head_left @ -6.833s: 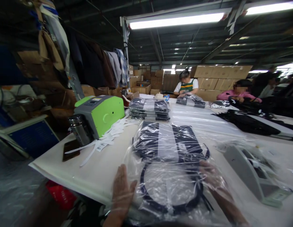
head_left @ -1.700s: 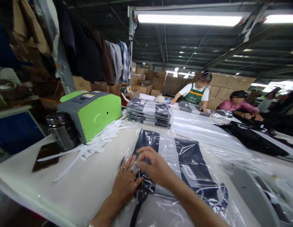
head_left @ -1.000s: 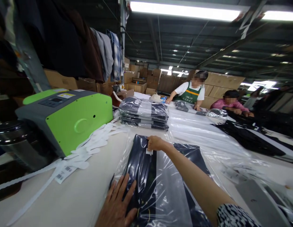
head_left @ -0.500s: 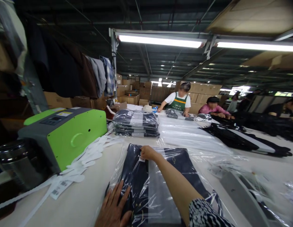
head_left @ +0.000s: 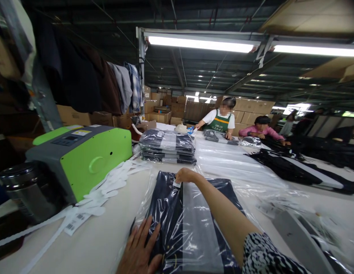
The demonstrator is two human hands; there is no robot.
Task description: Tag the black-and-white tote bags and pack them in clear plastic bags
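Left hand (head_left: 139, 251) flat, fingers spread, pressing near left corner of bagged garment (head_left: 191, 224) on table (head_left: 108, 236). Right hand (head_left: 186, 176) reaches across, fingers pinched narrow on small white tag (head_left: 177, 184) at bag's far edge. Bag's long axis runs away from person (right hand nearer tag end). Film glossy, crinkled; cloth dark with pale stripe. Green machine (head_left: 82, 158), label strips (head_left: 108, 188), bagged stack (head_left: 167, 146) beyond.

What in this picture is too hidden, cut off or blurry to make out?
- Small tag under the right hand: print too small, fingers partly cover it.
- Left hand: wrist cut off by the bottom edge.
- Bagged garment: near end hidden by the forearm and the edge.
- Labels beside the green machine: barcodes unreadable.
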